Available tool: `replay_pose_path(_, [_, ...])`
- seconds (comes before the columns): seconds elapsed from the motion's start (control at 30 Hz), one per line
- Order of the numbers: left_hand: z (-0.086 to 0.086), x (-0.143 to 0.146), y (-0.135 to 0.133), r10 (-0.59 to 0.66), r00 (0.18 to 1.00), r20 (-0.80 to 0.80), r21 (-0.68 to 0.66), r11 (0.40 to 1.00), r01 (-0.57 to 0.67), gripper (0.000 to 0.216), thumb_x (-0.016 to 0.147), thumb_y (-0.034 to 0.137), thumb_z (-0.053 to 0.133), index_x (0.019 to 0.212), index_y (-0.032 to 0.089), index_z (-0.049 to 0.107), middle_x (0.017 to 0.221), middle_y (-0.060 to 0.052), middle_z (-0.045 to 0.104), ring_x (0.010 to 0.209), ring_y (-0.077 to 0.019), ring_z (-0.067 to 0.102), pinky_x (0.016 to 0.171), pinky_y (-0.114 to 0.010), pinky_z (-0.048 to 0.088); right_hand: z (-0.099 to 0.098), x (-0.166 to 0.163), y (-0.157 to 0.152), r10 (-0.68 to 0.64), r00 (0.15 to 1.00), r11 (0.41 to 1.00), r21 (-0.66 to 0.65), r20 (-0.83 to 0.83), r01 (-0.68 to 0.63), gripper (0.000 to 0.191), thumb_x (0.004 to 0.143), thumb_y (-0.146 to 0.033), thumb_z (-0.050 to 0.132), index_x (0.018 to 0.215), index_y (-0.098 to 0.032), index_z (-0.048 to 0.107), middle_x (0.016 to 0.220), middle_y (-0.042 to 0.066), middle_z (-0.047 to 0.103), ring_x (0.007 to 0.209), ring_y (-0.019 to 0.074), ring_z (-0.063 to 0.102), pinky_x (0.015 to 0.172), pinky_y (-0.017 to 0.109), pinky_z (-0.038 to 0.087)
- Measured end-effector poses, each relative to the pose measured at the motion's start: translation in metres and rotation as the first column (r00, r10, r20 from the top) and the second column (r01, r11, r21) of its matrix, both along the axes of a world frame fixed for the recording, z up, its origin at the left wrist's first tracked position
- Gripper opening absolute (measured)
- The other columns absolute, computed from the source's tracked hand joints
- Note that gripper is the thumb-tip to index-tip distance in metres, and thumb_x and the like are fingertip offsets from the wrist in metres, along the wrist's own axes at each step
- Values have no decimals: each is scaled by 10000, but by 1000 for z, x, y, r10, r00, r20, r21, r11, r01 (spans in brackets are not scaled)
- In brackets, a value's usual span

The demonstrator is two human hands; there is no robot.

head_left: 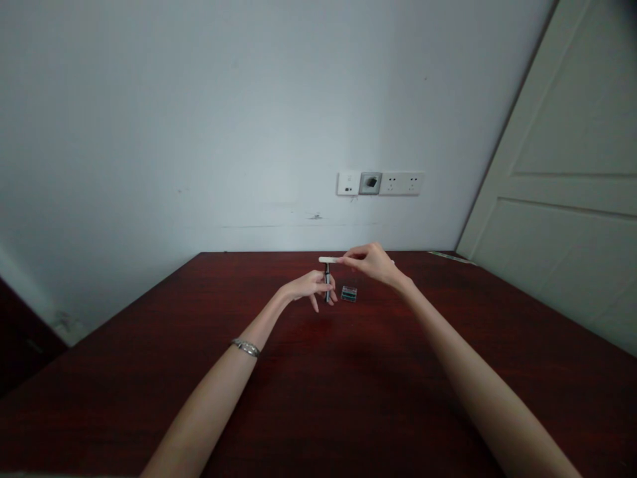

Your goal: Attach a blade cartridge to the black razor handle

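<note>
A: Nearest us are the left forearm [213, 398] and the right forearm [478, 372], reaching over the table [318, 398] toward its far edge. A silvery bracelet [246, 347] rings the left one.

B: And the hands?

A: Roughly midway between the table's two far corners, a little short of the far edge. The left hand [309, 285] has thumb and fingers closed around a slim, dark and silvery handle [327, 278], held upright, its other fingers loose. The right hand [372, 261] pinches a white bar [329, 260], about level across the handle's top.

B: Are those two joined?

A: I can't tell. They seem to meet in a T, but the contact is too small to read.

B: What might go wrong, then?

A: A tilt, I'd judge. The bar is pinched off to one side, so uneven pressure there could tip it over the handle's top. The left grip looks light, too; a twist could turn the handle in those fingers.

B: And a slip?

A: A dropped piece could roll toward the far edge, by the wall [249, 133]. The small clear case [349, 294] lies just right of the left fingers, so a careless sweep might knock it along the table.
</note>
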State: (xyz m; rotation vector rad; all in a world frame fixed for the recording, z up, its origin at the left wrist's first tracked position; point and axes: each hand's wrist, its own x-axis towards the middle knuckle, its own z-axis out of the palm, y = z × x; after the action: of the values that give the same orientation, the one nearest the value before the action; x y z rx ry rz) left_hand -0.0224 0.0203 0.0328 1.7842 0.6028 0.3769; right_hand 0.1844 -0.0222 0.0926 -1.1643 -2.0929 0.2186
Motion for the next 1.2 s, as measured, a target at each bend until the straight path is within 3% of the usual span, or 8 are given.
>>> replay_pose_path(0.17, [3, 0, -2, 9, 999, 31, 19, 1000, -9, 314, 803, 393, 573, 939, 136, 457, 903, -150, 659, 795, -213, 658, 469, -230, 526, -5, -2, 2, 11, 995, 1000, 11, 101, -12, 405, 766, -543, 549, 736, -183, 733, 570, 24, 638, 511, 110, 487, 509, 235, 299])
replay_pose_path(0.33, [4, 0, -2, 14, 1000, 26, 8, 1000, -14, 305, 802, 398, 572, 897, 136, 449, 895, -152, 661, 788, -216, 662, 469, -235, 527, -8, -2, 3, -4, 1000, 999, 43, 11, 3, 441, 781, -559, 520, 782, -175, 737, 600, 31, 648, 542, 120, 499, 515, 233, 306])
replay_pose_path(0.5, [5, 0, -4, -2, 999, 42, -9, 1000, 3, 305, 807, 392, 566, 917, 141, 433, 896, -158, 660, 781, -223, 668, 464, -237, 524, -7, 0, 3, 22, 997, 1000, 7, 78, -22, 426, 764, -564, 542, 739, -184, 733, 581, 23, 644, 525, 117, 502, 515, 230, 308])
replay_pose_path(0.63, [5, -1, -3, -10, 998, 59, -29, 1000, 12, 309, 811, 398, 559, 908, 142, 417, 895, -156, 656, 792, -235, 668, 465, -249, 528, -10, -6, 2, -74, 997, 995, 71, -8, 75, 413, 788, -551, 522, 792, -195, 733, 623, 25, 662, 558, 123, 525, 522, 228, 307])
replay_pose_path(0.77, [3, -2, -2, -19, 997, 81, -29, 999, 21, 326, 816, 400, 555, 945, 140, 407, 898, -166, 654, 794, -233, 668, 476, -253, 532, -14, -12, 2, -49, 996, 997, 63, 81, 44, 367, 772, -530, 556, 739, -210, 733, 623, 17, 665, 557, 122, 522, 516, 229, 295])
replay_pose_path(0.93, [3, -2, -1, -11, 997, 78, -32, 999, 14, 326, 810, 417, 557, 916, 145, 412, 916, -168, 656, 816, -249, 666, 471, -269, 538, -15, -11, 4, -96, 993, 988, 115, -73, 104, 430, 795, -552, 513, 792, -182, 732, 665, 33, 676, 577, 128, 526, 539, 232, 324])
replay_pose_path(1.1, [2, -2, -2, 0, 998, 66, -28, 1000, 2, 348, 799, 415, 572, 956, 134, 440, 895, -162, 662, 790, -240, 669, 476, -275, 536, -13, -8, 4, 30, 998, 999, 32, -55, -28, 438, 779, -555, 527, 775, -172, 739, 635, 22, 662, 563, 129, 525, 527, 229, 334])
replay_pose_path(1.2, [3, -3, -2, 1, 997, 80, -29, 1000, 2, 361, 806, 404, 565, 1005, 127, 447, 905, -167, 662, 791, -235, 670, 485, -268, 534, -13, -8, 5, -1, 995, 998, 62, -104, 7, 451, 790, -550, 511, 787, -162, 739, 634, 27, 663, 561, 129, 525, 538, 232, 345])
